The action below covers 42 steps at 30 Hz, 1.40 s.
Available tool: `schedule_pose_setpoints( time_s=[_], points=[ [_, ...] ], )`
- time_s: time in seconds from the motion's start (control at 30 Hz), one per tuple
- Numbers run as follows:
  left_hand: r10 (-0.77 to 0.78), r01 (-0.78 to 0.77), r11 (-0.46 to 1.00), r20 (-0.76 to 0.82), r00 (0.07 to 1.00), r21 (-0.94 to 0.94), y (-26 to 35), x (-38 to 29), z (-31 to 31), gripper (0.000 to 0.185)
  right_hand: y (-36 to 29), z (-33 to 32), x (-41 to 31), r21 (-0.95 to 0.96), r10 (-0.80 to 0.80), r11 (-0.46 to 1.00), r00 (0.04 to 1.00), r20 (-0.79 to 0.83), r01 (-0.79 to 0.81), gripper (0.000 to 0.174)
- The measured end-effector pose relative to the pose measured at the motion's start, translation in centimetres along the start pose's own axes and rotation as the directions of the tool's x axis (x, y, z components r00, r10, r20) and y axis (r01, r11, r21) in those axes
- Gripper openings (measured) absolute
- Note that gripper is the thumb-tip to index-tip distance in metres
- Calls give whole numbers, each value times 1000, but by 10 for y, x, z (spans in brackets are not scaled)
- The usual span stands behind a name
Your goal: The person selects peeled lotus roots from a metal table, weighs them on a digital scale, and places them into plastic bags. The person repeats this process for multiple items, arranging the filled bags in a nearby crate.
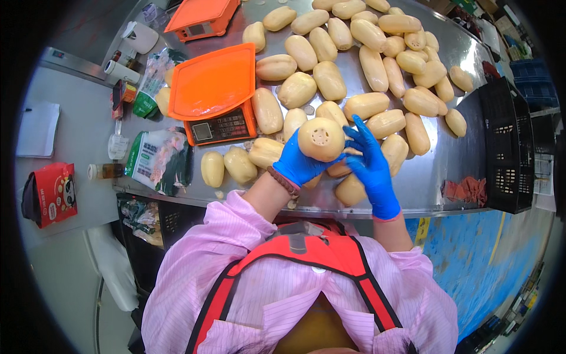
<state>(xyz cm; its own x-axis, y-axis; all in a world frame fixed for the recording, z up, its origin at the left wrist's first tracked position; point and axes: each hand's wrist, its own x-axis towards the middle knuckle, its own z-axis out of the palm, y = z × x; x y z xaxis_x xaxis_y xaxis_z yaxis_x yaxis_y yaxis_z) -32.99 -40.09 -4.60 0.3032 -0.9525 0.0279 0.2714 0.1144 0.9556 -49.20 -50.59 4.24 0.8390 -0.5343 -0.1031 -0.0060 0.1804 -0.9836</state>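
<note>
A pale lotus root section rests in my left hand, its cut end with several holes facing up towards me. My left fingers curl beneath it and are partly hidden. Just right of the root, my right hand has its fingers spread, with no object visible in it; whether a fingertip touches the root I cannot tell. Both hands wear blue gloves. More lotus root sections lie on the steel table around and beyond my hands. Left of them stands an orange digital scale with a bare pan.
A second orange scale stands farther back. Printed plastic bags lie at the left, near a jar of brown liquid. A black plastic crate stands at the right end, beside a reddish cloth. The table's front edge runs before me.
</note>
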Motion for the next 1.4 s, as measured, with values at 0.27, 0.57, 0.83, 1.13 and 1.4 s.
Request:
schedule_pose_setpoints(
  time_s=[0.27,0.57,0.83,1.13,1.4],
  points=[
    [-83,42,911,82,993,411,18,-31,18,42,1,60,14,-76,-307,950,951,-28,304,102],
    [-410,296,758,-71,909,-581,49,-54,42,71,18,43,15,130,-165,971,959,-231,198,65],
    [-403,440,659,208,891,-610,47,-43,13,75,50,-7,15,461,131,883,899,-417,85,34],
    [607,187,435,-440,662,881,107,16,-220,46,91,-145,-72,-102,37,985,745,-666,-140,30],
    [544,720,-268,-516,662,640,124,8,-233,80,65,-234,-29,-494,-240,855,722,-649,-159,40]
  ],
)
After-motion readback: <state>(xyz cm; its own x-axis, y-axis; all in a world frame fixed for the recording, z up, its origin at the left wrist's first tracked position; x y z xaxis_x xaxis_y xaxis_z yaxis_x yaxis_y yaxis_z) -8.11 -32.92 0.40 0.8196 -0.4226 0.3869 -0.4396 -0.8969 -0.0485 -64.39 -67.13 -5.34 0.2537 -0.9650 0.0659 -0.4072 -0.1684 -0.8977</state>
